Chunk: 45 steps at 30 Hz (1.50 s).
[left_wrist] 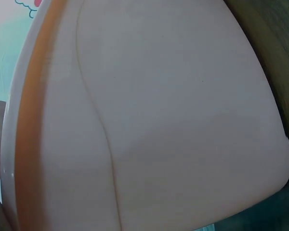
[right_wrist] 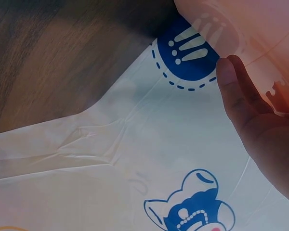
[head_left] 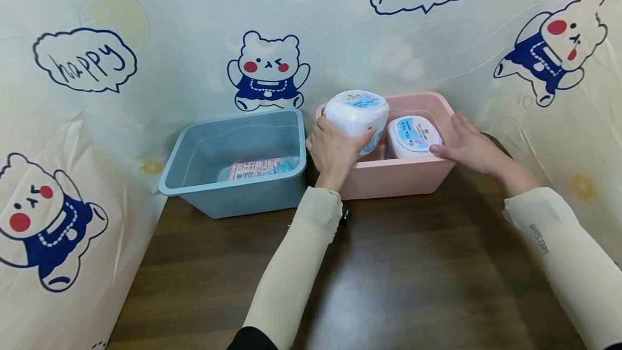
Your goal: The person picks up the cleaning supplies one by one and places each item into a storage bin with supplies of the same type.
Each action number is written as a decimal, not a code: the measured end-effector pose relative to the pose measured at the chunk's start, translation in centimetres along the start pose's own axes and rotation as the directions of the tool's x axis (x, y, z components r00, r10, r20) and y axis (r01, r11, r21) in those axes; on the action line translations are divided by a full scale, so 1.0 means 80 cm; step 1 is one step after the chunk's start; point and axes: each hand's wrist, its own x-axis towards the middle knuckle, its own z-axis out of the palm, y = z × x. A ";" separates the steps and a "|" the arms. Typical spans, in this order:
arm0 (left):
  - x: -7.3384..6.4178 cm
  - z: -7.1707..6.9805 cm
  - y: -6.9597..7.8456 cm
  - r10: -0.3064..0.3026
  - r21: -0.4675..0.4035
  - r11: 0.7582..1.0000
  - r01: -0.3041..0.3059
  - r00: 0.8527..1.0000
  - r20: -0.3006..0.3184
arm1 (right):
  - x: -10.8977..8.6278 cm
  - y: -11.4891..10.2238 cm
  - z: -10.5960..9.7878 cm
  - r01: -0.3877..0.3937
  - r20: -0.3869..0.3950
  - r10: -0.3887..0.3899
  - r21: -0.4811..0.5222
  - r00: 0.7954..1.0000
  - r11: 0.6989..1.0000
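Observation:
My left hand (head_left: 335, 147) grips a white lidded tub (head_left: 357, 115) with a blue label, thumb across its front. The tub is raised at the left end of a pink bin (head_left: 393, 180), its lid above the rim. A second white tub (head_left: 414, 135) with a blue-labelled lid sits lower inside the bin's right part. My right hand (head_left: 473, 145) holds the bin's right end, thumb over the rim and fingers along the outer wall. In the right wrist view, fingers (right_wrist: 236, 94) lie against the pink wall. The left wrist view is mostly filled by the bin's outer wall (left_wrist: 183, 96).
Left of the pink bin stands a blue bin (head_left: 233, 190) with a flat pink-and-blue package (head_left: 257, 168) inside. Both bins stand on a dark wooden table (head_left: 389, 274), close to a printed cloth backdrop (head_left: 194, 42) with cartoon bears.

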 end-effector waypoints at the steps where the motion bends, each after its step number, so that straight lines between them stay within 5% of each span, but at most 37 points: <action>1: -0.001 0.000 0.000 0.007 0.015 1.000 -0.007 1.000 0.004 | 0.000 0.000 0.001 0.002 -0.001 -0.002 -0.003 1.000 1.000; 15: 0.002 0.008 0.004 0.044 0.289 0.954 -0.077 0.992 0.120 | -0.001 -0.003 0.002 -0.005 -0.008 0.005 -0.004 1.000 1.000; 21: 0.001 0.008 0.004 0.046 0.316 0.945 -0.085 0.991 0.128 | -0.003 -0.003 0.003 0.004 -0.007 -0.004 0.002 1.000 1.000; 26: 0.003 0.007 0.006 0.019 0.342 0.936 -0.088 0.980 0.200 | -0.002 -0.002 0.002 0.011 -0.016 -0.011 -0.003 1.000 1.000; 35: 0.006 -0.005 0.004 0.016 0.277 0.953 -0.121 0.935 0.354 | -0.003 0.000 0.006 -0.009 -0.010 0.009 0.020 1.000 1.000; 38: 0.007 -0.014 0.000 0.017 0.254 0.958 -0.136 0.906 0.423 | -0.004 0.000 0.006 -0.011 -0.010 0.011 0.015 1.000 1.000; 42: 0.010 -0.022 -0.001 0.054 0.262 0.941 -0.214 0.860 0.507 | -0.008 0.000 0.003 -0.009 -0.018 0.009 0.012 1.000 1.000; 45: 0.011 -0.025 0.001 0.058 0.305 0.919 -0.251 0.849 0.525 | -0.010 -0.002 0.001 -0.010 -0.014 0.010 0.017 1.000 1.000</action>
